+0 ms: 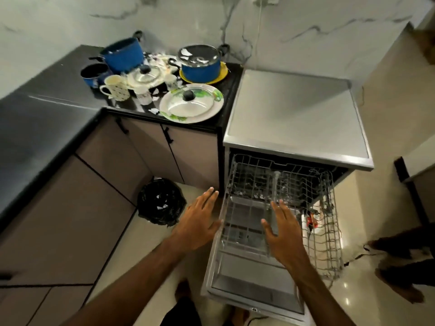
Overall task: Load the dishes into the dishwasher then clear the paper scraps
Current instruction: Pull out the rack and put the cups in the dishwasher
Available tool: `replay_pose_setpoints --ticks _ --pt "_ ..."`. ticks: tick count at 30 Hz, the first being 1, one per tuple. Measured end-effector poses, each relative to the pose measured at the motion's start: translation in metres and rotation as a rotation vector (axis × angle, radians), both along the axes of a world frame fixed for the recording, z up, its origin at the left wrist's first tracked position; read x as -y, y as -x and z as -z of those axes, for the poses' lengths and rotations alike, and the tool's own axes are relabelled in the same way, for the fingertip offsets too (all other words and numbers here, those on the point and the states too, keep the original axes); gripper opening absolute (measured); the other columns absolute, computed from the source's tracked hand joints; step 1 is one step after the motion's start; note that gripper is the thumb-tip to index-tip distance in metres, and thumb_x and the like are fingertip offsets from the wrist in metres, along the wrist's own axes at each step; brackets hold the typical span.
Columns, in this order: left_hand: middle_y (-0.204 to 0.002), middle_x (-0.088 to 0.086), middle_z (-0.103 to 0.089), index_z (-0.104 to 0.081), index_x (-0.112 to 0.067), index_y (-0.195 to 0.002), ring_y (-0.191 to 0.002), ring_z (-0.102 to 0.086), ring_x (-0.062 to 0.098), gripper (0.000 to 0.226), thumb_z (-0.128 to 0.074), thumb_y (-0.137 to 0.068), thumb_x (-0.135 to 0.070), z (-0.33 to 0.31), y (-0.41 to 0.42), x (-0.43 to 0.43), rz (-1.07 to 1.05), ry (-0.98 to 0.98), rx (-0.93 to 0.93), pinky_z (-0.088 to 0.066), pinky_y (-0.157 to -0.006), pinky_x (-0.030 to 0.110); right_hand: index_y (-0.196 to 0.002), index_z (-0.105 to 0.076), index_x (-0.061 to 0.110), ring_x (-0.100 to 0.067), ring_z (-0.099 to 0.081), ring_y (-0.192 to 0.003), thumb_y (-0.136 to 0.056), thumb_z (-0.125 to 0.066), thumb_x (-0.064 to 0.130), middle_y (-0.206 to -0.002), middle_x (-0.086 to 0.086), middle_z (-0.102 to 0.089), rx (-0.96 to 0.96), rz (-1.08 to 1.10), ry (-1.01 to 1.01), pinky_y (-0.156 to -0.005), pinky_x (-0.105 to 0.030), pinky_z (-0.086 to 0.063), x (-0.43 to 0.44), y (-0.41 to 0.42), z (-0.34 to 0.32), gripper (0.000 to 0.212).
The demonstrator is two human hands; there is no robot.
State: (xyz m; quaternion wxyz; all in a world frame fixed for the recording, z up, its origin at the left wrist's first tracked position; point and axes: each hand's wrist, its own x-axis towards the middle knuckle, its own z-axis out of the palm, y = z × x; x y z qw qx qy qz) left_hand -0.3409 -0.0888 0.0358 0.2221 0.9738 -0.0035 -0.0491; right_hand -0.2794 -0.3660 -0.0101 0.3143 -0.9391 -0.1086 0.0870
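Observation:
The dishwasher (296, 118) stands open with its door (247, 285) folded down and an empty wire rack (280, 191) pulled out over it. My left hand (197, 220) hovers open just left of the rack, fingers spread. My right hand (282, 234) is open above the rack's front part, holding nothing. Dirty dishes crowd the black counter (47, 107): two blue pots (124, 54) (202, 64), a dark mug (94, 75), a white patterned mug (116, 88), a glass lid (146, 75), and a floral plate (191, 103) with another lid on it. White paper scraps (154, 111) lie among them.
A bin with a black liner (162, 201) stands on the floor between the cabinets and the dishwasher, holding a few scraps. Another person's feet (400, 267) are at the right. A yellow plate (222, 75) lies under the right pot. A cable (353, 261) runs along the floor.

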Motion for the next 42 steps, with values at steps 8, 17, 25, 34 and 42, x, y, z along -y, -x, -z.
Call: replay_pose_setpoints --ticks 8,17,25,34,42 --pt "-0.169 -0.006 -0.008 -0.013 -0.023 -0.163 -0.154 -0.014 0.017 0.084 -0.058 -0.097 -0.05 -0.019 0.009 -0.084 -0.185 0.132 0.056 -0.021 -0.123 0.038 -0.16 -0.035 0.027 -0.02 -0.027 -0.156 -0.102 -0.057 0.048 -0.169 0.0 -0.031 -0.009 -0.049 -0.089 -0.125 -0.055 -0.028 -0.077 -0.022 -0.028 0.065" --pt "-0.168 -0.007 -0.01 -0.012 -0.027 -0.163 -0.154 -0.014 0.015 0.083 -0.057 -0.097 -0.052 -0.035 0.007 -0.212 -0.198 0.209 0.073 -0.025 -0.123 0.037 -0.158 -0.041 0.023 -0.016 -0.031 -0.154 -0.104 -0.061 0.04 -0.166 0.002 -0.036 0.037 0.021 -0.148 -0.125 -0.038 -0.024 -0.201 -0.02 -0.071 0.06" --pt "-0.168 -0.006 -0.011 -0.014 -0.026 -0.162 -0.154 -0.013 0.015 0.082 -0.058 -0.097 -0.049 -0.044 -0.015 -0.284 -0.136 0.213 0.054 -0.024 -0.123 0.039 -0.156 -0.046 0.022 -0.018 -0.037 -0.15 -0.102 -0.063 0.038 -0.163 -0.002 -0.042 0.015 0.182 -0.211 -0.123 -0.035 -0.028 -0.278 -0.016 -0.074 0.058" --pt "-0.167 -0.007 -0.012 -0.015 -0.027 -0.162 -0.153 -0.013 0.014 0.081 -0.059 -0.097 -0.049 -0.042 -0.063 -0.312 -0.084 0.293 0.005 -0.023 -0.123 0.037 -0.157 -0.043 0.025 -0.013 -0.038 -0.148 -0.103 -0.062 0.039 -0.162 0.003 -0.043 -0.009 0.18 -0.193 -0.12 -0.032 -0.029 -0.303 -0.04 -0.083 0.059" --pt "-0.166 -0.008 -0.014 -0.018 -0.029 -0.161 -0.153 -0.017 0.014 0.081 -0.061 -0.096 -0.049 -0.039 -0.14 -0.328 -0.075 0.284 -0.034 -0.026 -0.124 0.042 -0.154 -0.047 0.026 -0.016 -0.044 -0.145 -0.102 -0.064 0.04 -0.157 0.004 -0.049 -0.016 0.211 -0.249 -0.118 -0.031 -0.033 -0.323 -0.125 -0.085 0.057"
